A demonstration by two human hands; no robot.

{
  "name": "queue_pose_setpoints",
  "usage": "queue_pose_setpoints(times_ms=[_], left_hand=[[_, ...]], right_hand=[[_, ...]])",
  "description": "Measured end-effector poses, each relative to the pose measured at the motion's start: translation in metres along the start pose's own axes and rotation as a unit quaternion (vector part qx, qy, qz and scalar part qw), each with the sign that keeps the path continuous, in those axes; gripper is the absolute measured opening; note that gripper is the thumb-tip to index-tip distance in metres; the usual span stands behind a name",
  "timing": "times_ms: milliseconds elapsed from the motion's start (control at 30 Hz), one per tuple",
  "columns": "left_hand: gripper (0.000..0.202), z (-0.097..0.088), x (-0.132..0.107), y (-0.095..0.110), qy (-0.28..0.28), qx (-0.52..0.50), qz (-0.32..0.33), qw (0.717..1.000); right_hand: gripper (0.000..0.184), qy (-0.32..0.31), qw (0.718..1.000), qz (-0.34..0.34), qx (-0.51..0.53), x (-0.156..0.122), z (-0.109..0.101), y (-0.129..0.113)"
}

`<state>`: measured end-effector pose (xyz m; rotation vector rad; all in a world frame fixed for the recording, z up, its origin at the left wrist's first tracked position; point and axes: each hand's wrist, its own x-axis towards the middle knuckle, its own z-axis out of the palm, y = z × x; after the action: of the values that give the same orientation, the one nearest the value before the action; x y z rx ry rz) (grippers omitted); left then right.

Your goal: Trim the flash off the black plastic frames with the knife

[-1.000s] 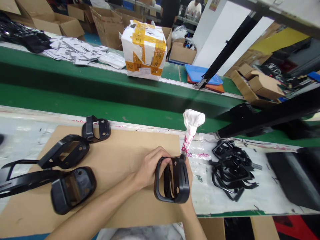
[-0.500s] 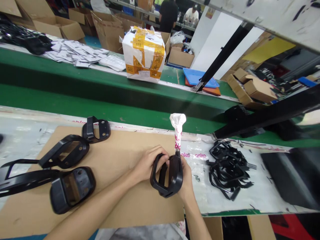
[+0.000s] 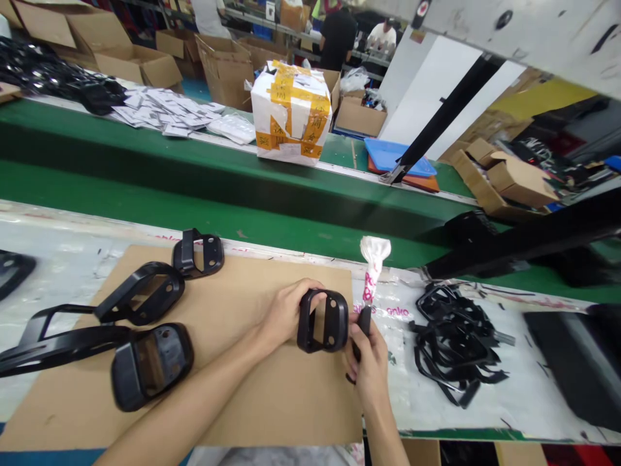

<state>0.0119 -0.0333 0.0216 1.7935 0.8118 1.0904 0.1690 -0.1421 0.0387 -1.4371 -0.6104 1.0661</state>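
My left hand [image 3: 285, 312] grips a black plastic frame part [image 3: 323, 321], holding it upright over the brown cardboard sheet [image 3: 252, 395]. My right hand [image 3: 369, 360] is closed around a dark-handled tool [image 3: 365, 321] whose upper end is wrapped in white cloth with pink print [image 3: 372, 265]; the tool stands just right of the frame part. Three similar black parts [image 3: 145, 349] lie on the cardboard to the left, with a smaller one [image 3: 198, 254] behind them.
A heap of thin black plastic trimmings [image 3: 456, 340] lies to the right on the white bench. A green conveyor belt [image 3: 194, 188] runs behind, carrying a taped white box [image 3: 291, 113], flat packets [image 3: 169, 110] and blue trays [image 3: 395, 152]. Cardboard boxes and people stand further back.
The frame part has been turned and now stands higher, held by my left hand alone. My right hand has drawn back with the tool to the part's right side.
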Motion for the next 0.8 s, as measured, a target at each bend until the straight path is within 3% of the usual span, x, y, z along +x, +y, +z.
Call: queue_pose_setpoints(times_ms=[100,200,300,367,433,533,633,800], left_hand=[[0.014,0.000,0.002,-0.004,0.035,0.010,0.029,0.999],[0.014,-0.001,0.002,-0.007,0.035,0.014,0.044,0.998],[0.023,-0.004,0.004,-0.011,0.034,0.007,0.027,0.999],[0.026,-0.007,0.006,-0.012,0.031,-0.015,-0.006,0.999],[0.029,-0.008,0.007,-0.012,0.008,-0.058,-0.047,0.997],[0.033,-0.006,0.006,-0.009,-0.074,-0.097,-0.068,0.990],[0.039,-0.001,0.004,-0.007,-0.106,0.002,-0.034,0.994],[0.033,0.001,0.004,-0.014,-0.050,0.155,0.007,0.987]], right_hand=[[0.047,-0.023,0.998,0.035,0.039,-0.009,-0.003,0.005],[0.054,-0.004,0.999,0.049,-0.001,-0.010,-0.002,0.003],[0.055,0.008,0.998,0.049,-0.047,-0.005,-0.003,-0.005],[0.052,0.028,0.996,0.014,-0.079,-0.001,-0.005,-0.011],[0.048,0.056,0.992,-0.033,-0.112,0.003,-0.008,-0.014],[0.042,0.075,0.982,-0.084,-0.153,0.007,-0.009,-0.017],[0.036,0.052,0.976,-0.119,-0.175,0.007,-0.006,-0.016],[0.028,-0.013,0.972,-0.144,-0.186,-0.003,0.000,-0.008]])
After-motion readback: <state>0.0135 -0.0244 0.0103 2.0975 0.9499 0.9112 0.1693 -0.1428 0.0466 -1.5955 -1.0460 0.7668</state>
